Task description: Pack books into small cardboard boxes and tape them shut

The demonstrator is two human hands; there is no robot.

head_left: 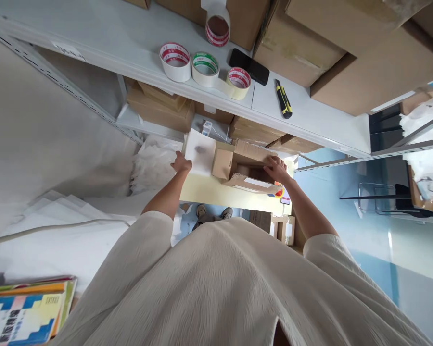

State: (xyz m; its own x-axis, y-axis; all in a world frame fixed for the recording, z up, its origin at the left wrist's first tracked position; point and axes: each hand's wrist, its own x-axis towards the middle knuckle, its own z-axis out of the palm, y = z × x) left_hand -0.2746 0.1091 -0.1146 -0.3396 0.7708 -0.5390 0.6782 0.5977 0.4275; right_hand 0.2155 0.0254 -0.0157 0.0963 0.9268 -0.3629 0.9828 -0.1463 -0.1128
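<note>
My left hand (181, 162) is at the left edge of a stack of white sheets (202, 154), its fingers curled at the edge and its thumb toward the top. The sheets have a faint grey mark, and I cannot tell what material they are. Beside them an open cardboard box (254, 182) lies on the pale yellow table (209, 191), its left flap folded outward and a white label on its near side. My right hand (277, 169) grips the right end of the box, fingers reaching over the rim. The inside is shadowed; something brown shows there.
On the shelf (130, 53) above are several tape rolls (175, 62), a black phone (248, 66) and a yellow-black utility knife (283, 98). Large cartons (299, 48) crowd its right. White wrapping material (155, 163) is piled left of the table. A lit phone (285, 197) lies near the right edge.
</note>
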